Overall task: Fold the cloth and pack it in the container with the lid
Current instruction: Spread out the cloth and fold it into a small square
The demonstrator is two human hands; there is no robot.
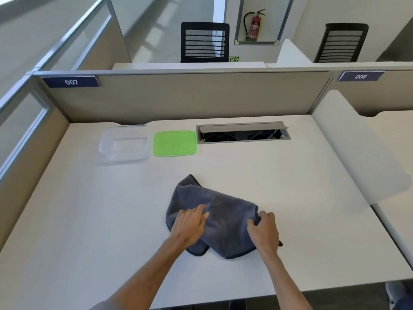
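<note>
A dark grey cloth (225, 211) with a black hem lies rumpled on the white desk (89, 220), near the front middle. My left hand (190, 224) rests on its left part, fingers curled into the fabric. My right hand (264, 229) pinches the cloth's right edge. A clear plastic container (125, 143) stands empty at the back left of the desk. Its green lid (174, 143) lies flat just to the right of it, apart from the container.
An open grey cable tray (243, 133) is set into the desk at the back, right of the lid. Beige partition walls (190, 97) close the back and left. A white divider (357, 153) bounds the right side.
</note>
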